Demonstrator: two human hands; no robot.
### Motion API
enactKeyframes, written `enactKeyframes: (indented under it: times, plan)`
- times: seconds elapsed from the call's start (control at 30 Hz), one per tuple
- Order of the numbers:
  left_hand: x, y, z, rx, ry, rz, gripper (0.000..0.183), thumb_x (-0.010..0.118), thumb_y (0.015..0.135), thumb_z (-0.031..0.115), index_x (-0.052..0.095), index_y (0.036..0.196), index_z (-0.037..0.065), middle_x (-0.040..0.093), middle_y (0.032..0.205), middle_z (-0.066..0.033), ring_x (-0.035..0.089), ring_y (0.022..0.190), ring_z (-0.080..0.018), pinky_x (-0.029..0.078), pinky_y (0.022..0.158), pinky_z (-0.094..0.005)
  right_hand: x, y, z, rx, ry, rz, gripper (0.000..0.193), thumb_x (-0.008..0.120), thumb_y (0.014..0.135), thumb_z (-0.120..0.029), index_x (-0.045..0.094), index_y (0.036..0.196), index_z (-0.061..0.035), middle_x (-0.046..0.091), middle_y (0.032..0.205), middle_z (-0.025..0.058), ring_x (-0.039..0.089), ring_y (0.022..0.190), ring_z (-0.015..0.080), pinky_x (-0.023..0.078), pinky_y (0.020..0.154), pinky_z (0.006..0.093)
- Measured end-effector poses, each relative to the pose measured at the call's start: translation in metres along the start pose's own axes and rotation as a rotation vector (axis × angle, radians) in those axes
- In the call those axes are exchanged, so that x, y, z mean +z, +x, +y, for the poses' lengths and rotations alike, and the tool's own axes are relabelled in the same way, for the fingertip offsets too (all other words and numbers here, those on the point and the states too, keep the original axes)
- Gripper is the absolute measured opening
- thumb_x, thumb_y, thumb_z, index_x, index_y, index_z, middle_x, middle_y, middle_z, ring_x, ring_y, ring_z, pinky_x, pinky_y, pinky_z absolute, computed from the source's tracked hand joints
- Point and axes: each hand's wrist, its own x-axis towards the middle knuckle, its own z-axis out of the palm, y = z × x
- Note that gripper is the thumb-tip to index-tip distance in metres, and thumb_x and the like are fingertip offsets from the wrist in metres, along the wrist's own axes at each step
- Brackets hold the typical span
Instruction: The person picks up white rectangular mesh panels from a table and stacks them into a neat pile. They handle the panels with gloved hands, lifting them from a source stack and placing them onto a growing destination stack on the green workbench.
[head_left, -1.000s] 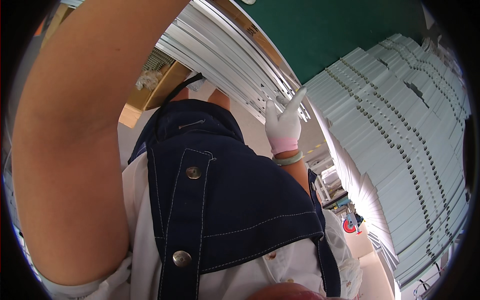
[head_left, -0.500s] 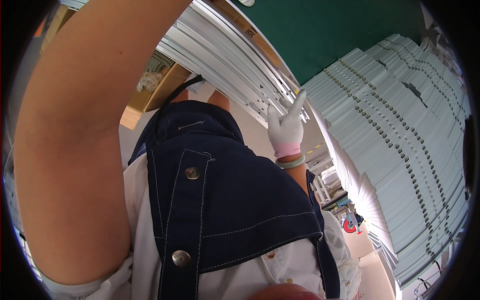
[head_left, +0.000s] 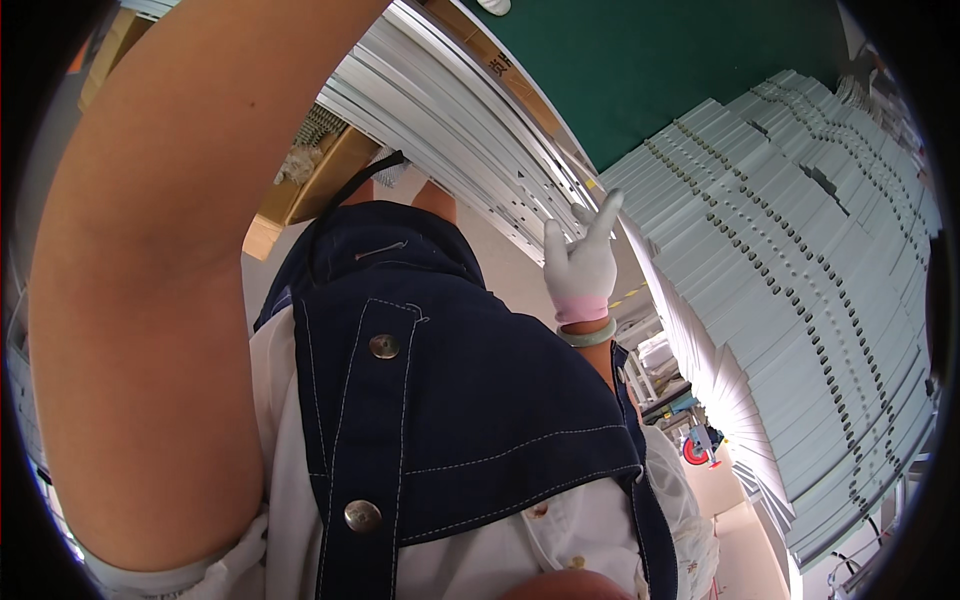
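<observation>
Long, silver-white, metal-looking strips (head_left: 440, 110) lie to the upper left of the white-gloved right hand (head_left: 583, 264), the nearer visible one, their long axis running diagonally toward its spread, apparently unloaded fingers (head_left: 607, 213), contact unclear, the unseen left hand's grip indeterminable

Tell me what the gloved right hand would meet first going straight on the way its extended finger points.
The right hand would probably meet the near corner of the stacked pale strips, with the green surface beyond; depth is unclear in this single view.
</observation>
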Motion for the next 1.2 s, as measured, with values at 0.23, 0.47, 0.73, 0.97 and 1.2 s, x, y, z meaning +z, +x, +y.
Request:
enactKeyframes:
  times: [0.23,0.47,0.73,0.97,1.2]
  plan:
    - [0.007,-0.002,-0.002,0.016,-0.032,0.075,0.125,0.070,0.070,0.064,-0.006,0.154,0.011,-0.005,0.160,-0.0216,-0.002,0.147,-0.0426,0.006,0.117,-0.0539,0.003,0.000,0.008,-0.063,-0.198,0.064,0.079,0.060,0.087,-0.030,0.023,0.146,0.0063,0.063,0.114,0.0272,0.067,0.094,0.0385,0.054,0.074,0.0398]
    - [0.001,0.001,0.001,-0.019,0.003,-0.002,0.126,0.071,0.069,0.064,-0.005,0.154,0.011,-0.004,0.160,-0.0217,-0.002,0.147,-0.0427,0.007,0.117,-0.0549,0.000,0.000,0.014,-0.126,-0.157,0.095,0.078,0.060,0.086,-0.030,0.024,0.145,0.0064,0.064,0.112,0.0267,0.068,0.092,0.0376,0.054,0.074,0.0398]
    - [0.001,0.002,0.001,-0.009,-0.011,0.011,0.127,0.073,0.067,0.062,-0.004,0.154,0.011,-0.004,0.160,-0.0215,-0.002,0.147,-0.0425,0.007,0.117,-0.0553,-0.004,-0.004,0.005,-0.077,-0.010,0.042,0.079,0.064,0.084,-0.026,0.026,0.145,0.0071,0.066,0.108,0.0243,0.068,0.070,0.0301,0.053,0.064,0.0358]
    - [0.003,0.003,0.002,-0.017,-0.004,0.033,0.127,0.074,0.067,0.061,-0.003,0.154,0.011,-0.004,0.160,-0.0211,-0.001,0.147,-0.0412,0.007,0.117,-0.0549,-0.009,-0.011,0.005,-0.009,-0.011,0.067,0.080,0.065,0.083,-0.026,0.026,0.144,0.0077,0.068,0.105,0.0217,0.067,0.064,0.0274,0.053,0.061,0.0341]
    - [0.000,0.000,0.003,-0.027,-0.002,0.020,0.127,0.074,0.066,0.061,-0.003,0.154,0.011,-0.004,0.160,-0.0210,-0.001,0.147,-0.0411,0.008,0.117,-0.0546,-0.009,-0.011,0.010,-0.061,0.014,0.081,0.079,0.065,0.083,-0.026,0.027,0.144,0.0065,0.068,0.105,0.0211,0.068,0.066,0.0288,0.053,0.061,0.0343]
